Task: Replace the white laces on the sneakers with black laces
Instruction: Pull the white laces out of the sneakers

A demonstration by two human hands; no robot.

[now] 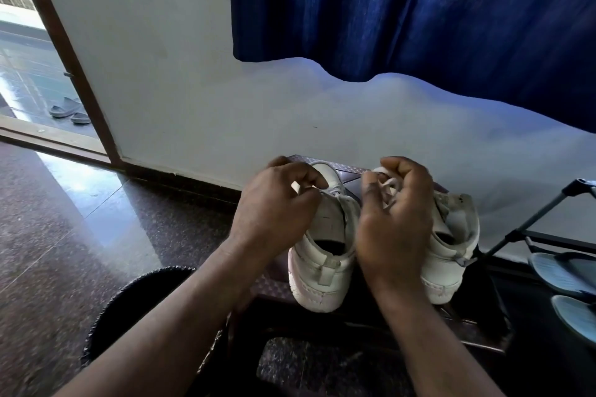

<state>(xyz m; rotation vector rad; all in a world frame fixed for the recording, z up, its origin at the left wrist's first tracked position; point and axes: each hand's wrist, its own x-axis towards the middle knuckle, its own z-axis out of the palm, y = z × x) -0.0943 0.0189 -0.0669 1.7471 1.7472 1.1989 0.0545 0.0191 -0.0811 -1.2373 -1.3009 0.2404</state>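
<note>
two white sneakers centre-low in frame, heels toward camera, on patterned mat [350,172]. left hand [277,206] curled over left sneaker [322,263], thumb and forefinger pinching what looks like lace near the toe end, hard to tell exactly. right hand [395,219] closed round a loose bunch of white lace [388,185] above right sneaker [451,235]. soft, limp, light; likely to snag in eyelets, so best taken near the tip and pulled strand by strand. light, semi-stiff shoes, free to slide. wall [225,106] close behind, rack [545,213] at right edge, open floor [96,219] at left. no black laces visible.

Blue curtain [419,10], white wall [154,58], glossy speckled floor [58,229]; doorway [29,51] left, perhaps balcony.
</note>
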